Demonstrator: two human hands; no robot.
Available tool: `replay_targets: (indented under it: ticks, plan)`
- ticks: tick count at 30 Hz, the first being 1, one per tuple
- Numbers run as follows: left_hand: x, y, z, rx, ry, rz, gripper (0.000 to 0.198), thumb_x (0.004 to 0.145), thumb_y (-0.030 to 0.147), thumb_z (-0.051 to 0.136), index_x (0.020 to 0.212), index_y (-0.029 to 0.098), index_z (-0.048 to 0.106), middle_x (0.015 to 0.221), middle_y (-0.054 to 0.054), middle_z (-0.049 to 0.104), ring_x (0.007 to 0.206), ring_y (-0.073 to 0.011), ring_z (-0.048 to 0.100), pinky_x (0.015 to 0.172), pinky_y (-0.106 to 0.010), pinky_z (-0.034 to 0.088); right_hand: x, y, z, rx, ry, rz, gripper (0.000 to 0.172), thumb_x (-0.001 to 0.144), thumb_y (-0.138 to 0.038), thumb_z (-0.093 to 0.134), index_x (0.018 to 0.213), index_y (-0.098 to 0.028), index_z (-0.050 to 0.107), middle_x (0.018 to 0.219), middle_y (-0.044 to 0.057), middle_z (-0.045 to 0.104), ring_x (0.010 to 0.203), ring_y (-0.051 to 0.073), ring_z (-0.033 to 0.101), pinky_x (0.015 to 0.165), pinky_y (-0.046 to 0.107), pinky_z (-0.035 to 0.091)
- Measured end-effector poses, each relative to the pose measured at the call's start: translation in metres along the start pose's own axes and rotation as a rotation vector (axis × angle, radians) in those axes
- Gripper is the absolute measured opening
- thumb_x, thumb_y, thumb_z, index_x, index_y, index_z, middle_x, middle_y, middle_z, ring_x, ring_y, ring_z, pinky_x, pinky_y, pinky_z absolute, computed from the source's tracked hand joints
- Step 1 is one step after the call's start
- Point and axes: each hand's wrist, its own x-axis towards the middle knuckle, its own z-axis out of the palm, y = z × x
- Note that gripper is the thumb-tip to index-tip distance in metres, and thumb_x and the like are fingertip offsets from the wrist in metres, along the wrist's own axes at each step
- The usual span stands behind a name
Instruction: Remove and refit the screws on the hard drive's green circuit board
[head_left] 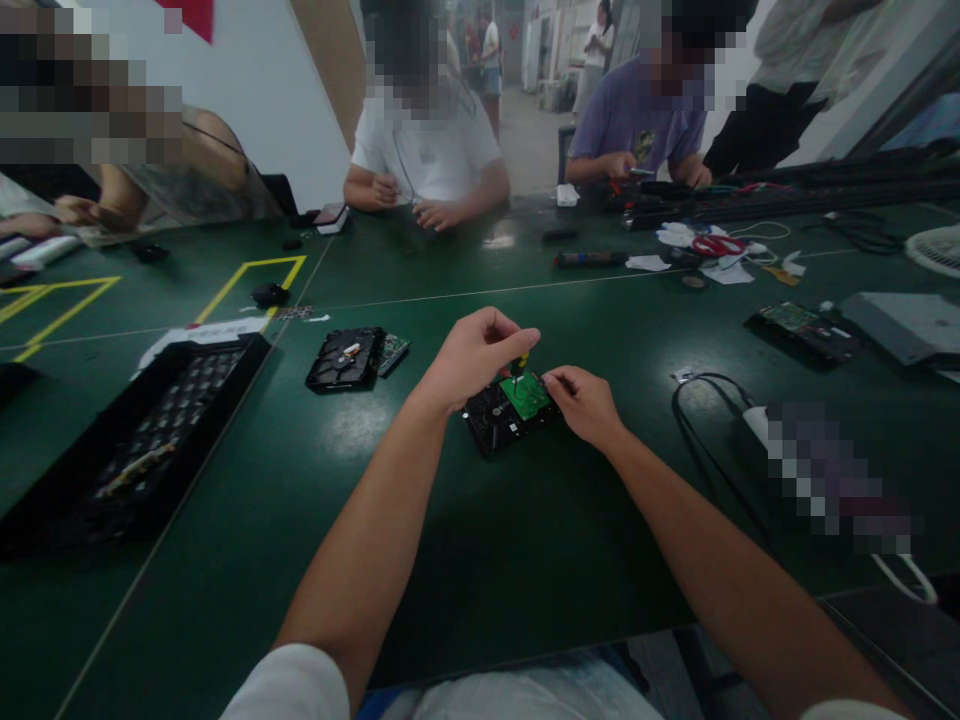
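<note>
A black hard drive (489,425) with a green circuit board (527,397) lies in front of me on the green table. My left hand (484,355) is closed around a small screwdriver (523,360) with yellow on its handle. Its thin shaft points down onto the circuit board. At the drive's right edge, my right hand (589,402) pinches the side with thumb and fingers. To the left lies a second black hard drive (345,360), and a loose circuit board (394,352) rests against its right side.
A long black tray (142,440) with small parts stands at the left. A power strip (757,425) with a black cable lies at the right, near another hard drive (802,332) and a grey box (900,325). Co-workers sit across the table (480,560).
</note>
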Motion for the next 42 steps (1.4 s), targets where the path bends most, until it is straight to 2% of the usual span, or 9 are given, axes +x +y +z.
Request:
replay_targets:
  ticks: [4,8,14,21,25,28,32,36,42]
  plan:
    - [0.0,0.001,-0.002,0.045,-0.016,0.056,0.027,0.09,0.042,0.079,0.085,0.019,0.068,0.08,-0.003,0.067,0.07,-0.0128,0.06,0.057,-0.022,0.05,0.0,0.001,0.0,0.002,0.003,-0.005,0.027,0.104,-0.042,0.056,0.099,-0.026,0.077,0.096,0.005,0.079,0.083,0.022,0.069,0.072,0.034,0.048]
    - [0.001,0.005,-0.003,-0.013,-0.125,0.054,0.019,0.095,0.033,0.066,0.093,0.018,0.076,0.091,-0.006,0.073,0.08,-0.0157,0.066,0.057,-0.022,0.052,0.0,0.002,0.0,-0.005,0.008,-0.003,0.027,0.104,-0.042,0.056,0.099,-0.026,0.077,0.094,0.004,0.078,0.082,0.021,0.068,0.072,0.034,0.048]
    - [0.001,0.007,-0.003,-0.133,-0.12,-0.011,0.023,0.099,0.031,0.058,0.104,0.016,0.075,0.108,-0.012,0.078,0.099,-0.0217,0.073,0.057,-0.022,0.054,-0.001,0.002,0.0,0.003,0.004,-0.012,0.029,0.104,-0.044,0.055,0.1,-0.025,0.077,0.094,0.005,0.078,0.081,0.021,0.068,0.07,0.034,0.048]
    - [0.0,0.004,-0.004,-0.012,-0.047,0.018,0.023,0.091,0.035,0.078,0.088,0.017,0.064,0.09,-0.009,0.077,0.071,-0.0133,0.066,0.052,-0.021,0.049,0.0,0.0,-0.001,-0.008,0.009,-0.001,0.027,0.104,-0.042,0.056,0.099,-0.025,0.077,0.094,0.004,0.078,0.08,0.021,0.068,0.072,0.034,0.047]
    - [0.001,0.001,0.001,-0.069,-0.093,0.038,0.022,0.092,0.033,0.077,0.091,0.018,0.062,0.086,-0.005,0.074,0.066,-0.0106,0.063,0.056,-0.021,0.049,0.0,-0.001,-0.001,-0.004,0.009,-0.002,0.027,0.104,-0.04,0.056,0.1,-0.024,0.077,0.095,0.004,0.078,0.082,0.02,0.068,0.073,0.033,0.047]
    - [0.001,-0.001,0.002,-0.098,-0.16,0.061,0.02,0.097,0.037,0.071,0.096,0.017,0.069,0.087,-0.004,0.071,0.068,-0.0101,0.062,0.06,-0.021,0.051,-0.001,-0.001,-0.001,0.015,0.012,-0.011,0.026,0.104,-0.04,0.057,0.099,-0.024,0.077,0.095,0.004,0.078,0.083,0.02,0.069,0.074,0.033,0.047]
    - [0.001,0.0,0.001,-0.219,-0.207,-0.014,0.025,0.1,0.036,0.062,0.1,0.016,0.076,0.097,-0.008,0.071,0.089,-0.0168,0.068,0.07,-0.025,0.058,-0.001,0.001,0.0,0.016,0.013,-0.02,0.025,0.104,-0.04,0.057,0.099,-0.024,0.076,0.094,0.004,0.078,0.083,0.02,0.069,0.074,0.033,0.047]
    - [0.002,0.0,0.001,-0.158,-0.144,-0.001,0.02,0.096,0.035,0.07,0.097,0.016,0.074,0.092,-0.005,0.068,0.084,-0.0155,0.066,0.069,-0.026,0.06,-0.001,0.002,0.0,0.011,0.005,-0.019,0.025,0.105,-0.04,0.057,0.101,-0.025,0.077,0.096,0.004,0.078,0.085,0.021,0.069,0.076,0.034,0.047]
    - [0.002,-0.004,-0.002,0.113,0.07,0.052,0.034,0.089,0.047,0.082,0.088,0.018,0.065,0.081,-0.002,0.066,0.067,-0.0117,0.061,0.057,-0.023,0.054,-0.001,0.001,-0.001,0.007,-0.006,-0.002,0.026,0.105,-0.041,0.057,0.101,-0.025,0.077,0.097,0.004,0.078,0.085,0.021,0.069,0.074,0.034,0.048]
